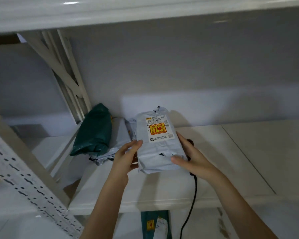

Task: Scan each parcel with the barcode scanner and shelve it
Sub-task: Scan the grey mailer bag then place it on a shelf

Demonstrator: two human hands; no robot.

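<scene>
Left hand (126,154) cups the near-left edge of the grey parcel (158,140), fingers curled against its side; right hand (188,156) clamps the opposite edge, thumb on top, with the scanner (191,144) seemingly tucked behind its fingers. Shelving looks underway: next, set it beside the green parcel (93,130), left of both hands.

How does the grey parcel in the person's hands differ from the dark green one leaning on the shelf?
The grey parcel is pale, while the green parcel is dark teal. The grey one shows a shipping label with a red and yellow fragile sticker facing the camera; no label shows on the green one. The grey one is held between the left hand and right hand; the green one leans on other grey bags. Both are soft plastic mailers.
</scene>
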